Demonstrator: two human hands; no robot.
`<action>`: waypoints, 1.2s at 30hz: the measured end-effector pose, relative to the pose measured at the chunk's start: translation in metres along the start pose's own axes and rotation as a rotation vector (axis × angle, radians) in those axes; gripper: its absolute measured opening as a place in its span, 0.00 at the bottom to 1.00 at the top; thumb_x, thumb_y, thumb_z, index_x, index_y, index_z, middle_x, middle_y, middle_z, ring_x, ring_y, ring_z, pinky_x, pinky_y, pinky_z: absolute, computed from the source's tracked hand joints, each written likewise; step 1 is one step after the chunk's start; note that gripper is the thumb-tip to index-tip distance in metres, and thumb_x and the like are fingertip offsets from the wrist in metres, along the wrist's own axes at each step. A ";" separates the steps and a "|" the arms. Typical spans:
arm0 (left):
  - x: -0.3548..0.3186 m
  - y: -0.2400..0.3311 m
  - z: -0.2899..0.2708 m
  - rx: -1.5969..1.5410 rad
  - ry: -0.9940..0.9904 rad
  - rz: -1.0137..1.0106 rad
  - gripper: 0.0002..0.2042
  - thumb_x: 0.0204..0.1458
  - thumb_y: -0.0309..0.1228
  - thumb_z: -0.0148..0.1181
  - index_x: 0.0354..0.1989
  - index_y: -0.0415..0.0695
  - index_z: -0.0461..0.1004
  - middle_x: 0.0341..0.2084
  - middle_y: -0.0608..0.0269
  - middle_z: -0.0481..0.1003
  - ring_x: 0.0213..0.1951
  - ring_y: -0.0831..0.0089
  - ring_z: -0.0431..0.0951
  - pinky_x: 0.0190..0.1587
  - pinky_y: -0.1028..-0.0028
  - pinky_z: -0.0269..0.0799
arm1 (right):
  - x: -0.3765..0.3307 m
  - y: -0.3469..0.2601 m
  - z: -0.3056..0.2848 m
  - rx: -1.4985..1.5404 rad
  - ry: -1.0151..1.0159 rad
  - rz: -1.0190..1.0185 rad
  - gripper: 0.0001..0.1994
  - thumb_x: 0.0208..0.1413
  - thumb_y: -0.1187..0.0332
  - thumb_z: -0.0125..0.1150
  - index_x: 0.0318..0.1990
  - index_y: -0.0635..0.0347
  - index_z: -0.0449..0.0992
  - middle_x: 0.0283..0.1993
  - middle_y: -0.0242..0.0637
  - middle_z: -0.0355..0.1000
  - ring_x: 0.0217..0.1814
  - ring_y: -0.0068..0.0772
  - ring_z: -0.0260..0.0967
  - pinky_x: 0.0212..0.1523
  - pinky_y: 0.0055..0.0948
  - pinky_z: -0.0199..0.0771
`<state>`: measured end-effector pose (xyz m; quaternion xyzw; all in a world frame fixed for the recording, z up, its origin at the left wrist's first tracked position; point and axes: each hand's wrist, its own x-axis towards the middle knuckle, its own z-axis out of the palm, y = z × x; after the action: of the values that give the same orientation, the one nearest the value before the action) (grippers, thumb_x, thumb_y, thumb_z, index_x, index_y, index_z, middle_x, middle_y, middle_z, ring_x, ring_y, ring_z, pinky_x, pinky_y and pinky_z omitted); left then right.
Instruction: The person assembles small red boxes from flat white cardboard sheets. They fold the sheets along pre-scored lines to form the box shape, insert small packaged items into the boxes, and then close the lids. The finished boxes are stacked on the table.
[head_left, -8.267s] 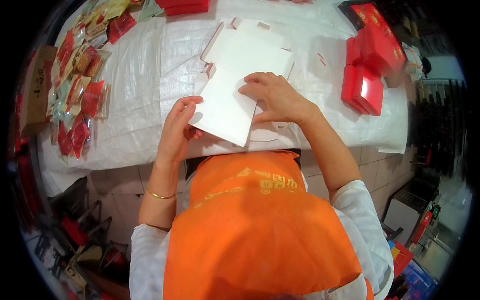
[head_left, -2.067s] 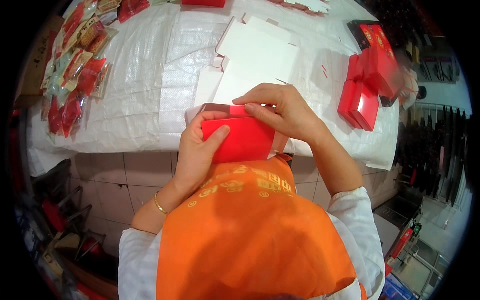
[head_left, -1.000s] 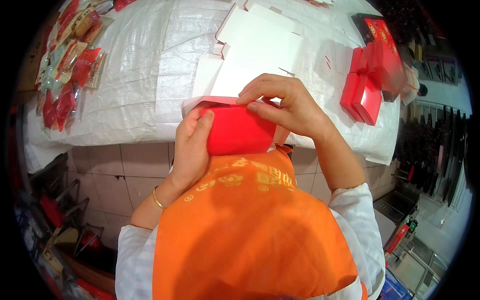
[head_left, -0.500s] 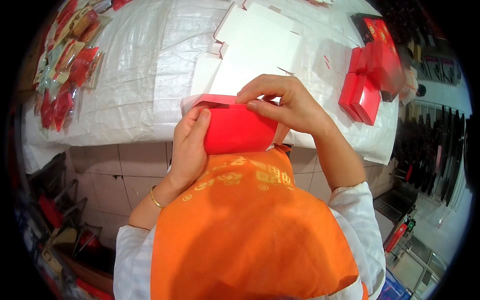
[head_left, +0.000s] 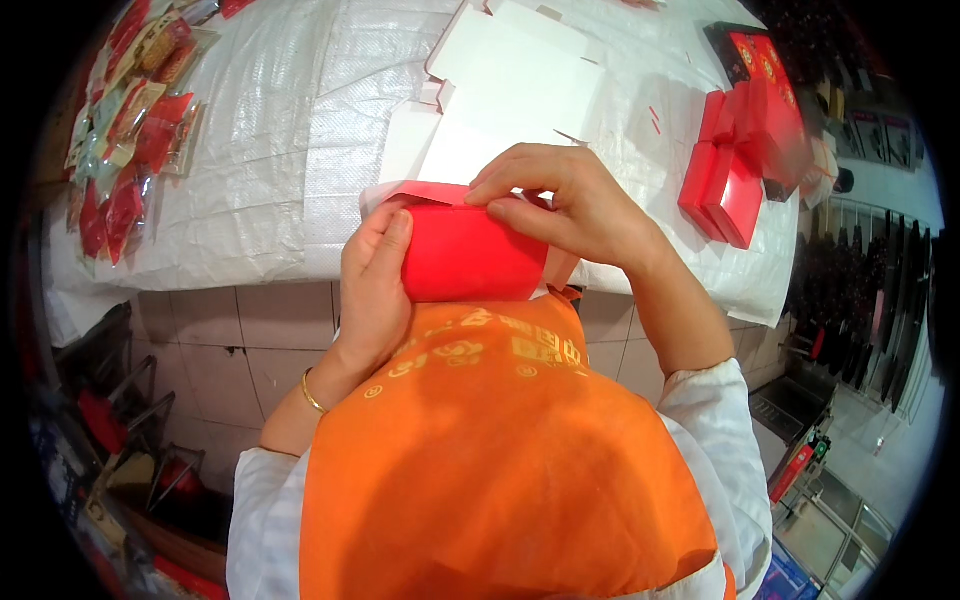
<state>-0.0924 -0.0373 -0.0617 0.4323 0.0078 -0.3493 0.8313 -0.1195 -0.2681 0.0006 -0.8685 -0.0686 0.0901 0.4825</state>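
Note:
A red cardboard box point(head_left: 472, 255) is held upright against my orange apron at the table's near edge. My left hand point(head_left: 376, 260) grips its left end, thumb on the front face and the other fingers behind. At the top edge, my right hand point(head_left: 560, 205) pinches the rim between thumb and index finger. A flap at the back of the box stands up past the rim. Just beyond lie unfolded white cardboard blanks point(head_left: 510, 90), flat on the table.
A white woven sheet covers the table point(head_left: 260, 180). On the far left are several clear-and-red food packets point(head_left: 130, 160). Red boxes point(head_left: 730, 190) are stacked on the right, beside a black-and-red printed box point(head_left: 750, 55). Dark goods hang on a rack point(head_left: 880, 300) farther right.
The gap along the box's top edge has narrowed as the flap and front wall come together under my right fingers. Both hands have shifted only slightly.

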 end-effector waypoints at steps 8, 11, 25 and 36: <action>0.000 -0.004 -0.002 0.072 0.009 0.036 0.18 0.72 0.33 0.44 0.61 0.32 0.67 0.55 0.52 0.75 0.56 0.68 0.76 0.62 0.68 0.69 | -0.004 0.001 -0.003 -0.009 -0.009 -0.027 0.11 0.57 0.77 0.62 0.45 0.58 0.85 0.46 0.38 0.81 0.43 0.32 0.78 0.41 0.28 0.79; 0.001 -0.003 0.002 0.057 -0.007 0.047 0.18 0.72 0.33 0.44 0.62 0.32 0.65 0.56 0.50 0.74 0.57 0.67 0.75 0.62 0.67 0.69 | -0.005 -0.004 -0.006 0.000 -0.040 -0.010 0.10 0.58 0.76 0.61 0.45 0.58 0.85 0.48 0.39 0.80 0.42 0.30 0.79 0.40 0.27 0.79; 0.000 0.000 0.003 0.107 0.027 0.053 0.17 0.71 0.31 0.43 0.60 0.33 0.68 0.53 0.56 0.76 0.53 0.75 0.75 0.58 0.74 0.70 | -0.012 -0.003 0.005 -0.057 -0.003 -0.034 0.14 0.60 0.77 0.58 0.51 0.56 0.84 0.53 0.39 0.78 0.46 0.31 0.78 0.46 0.28 0.80; 0.000 -0.001 0.001 0.072 0.010 0.067 0.17 0.71 0.30 0.43 0.61 0.32 0.68 0.53 0.57 0.76 0.53 0.75 0.75 0.58 0.74 0.70 | -0.011 -0.005 0.005 0.126 -0.033 0.047 0.14 0.61 0.77 0.56 0.50 0.57 0.85 0.56 0.39 0.75 0.42 0.26 0.78 0.35 0.22 0.79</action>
<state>-0.0930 -0.0384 -0.0620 0.4634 -0.0151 -0.3193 0.8265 -0.1320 -0.2635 0.0034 -0.8361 -0.0504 0.1200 0.5329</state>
